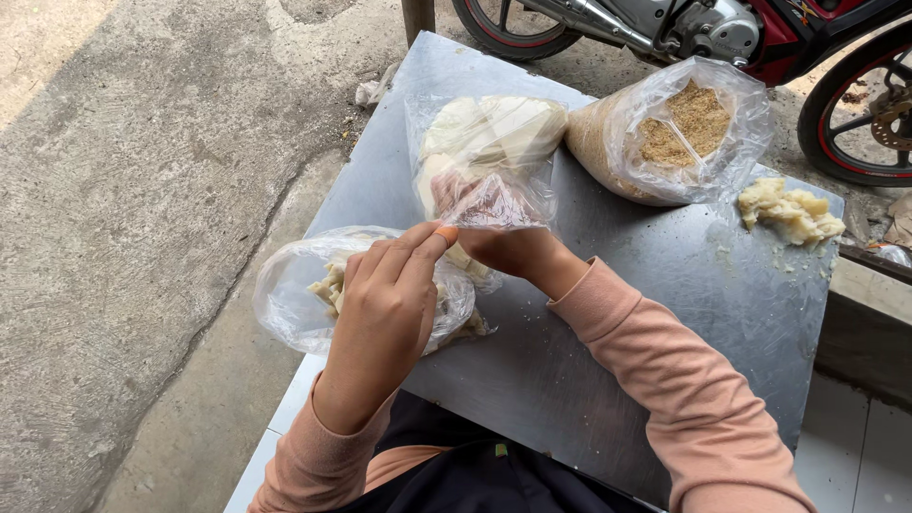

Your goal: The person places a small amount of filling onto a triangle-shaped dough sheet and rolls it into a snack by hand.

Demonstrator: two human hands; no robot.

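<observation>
The left hand [385,309] is curling its fingers nearly closed, thumb and forefinger pinching at the lower edge of a clear plastic bag of pale dough [486,157] that is standing up on the grey metal table [589,351]. The right hand [508,249] is reaching into that bag from below; its fingers are showing only as a pinkish blur through the film, so it is probably gripping the dough inside, though I cannot tell how tightly. Under the left wrist, a second clear bag with pale chunks [323,290] is lying at the table's near-left corner, partly hidden by the hand. Farther back, an open bag of breadcrumbs [679,133] is resting beside the dough bag, and a loose lump of dough [790,211] is sitting near the right edge. A motorcycle [750,33] is being cut off by the top of the frame.
</observation>
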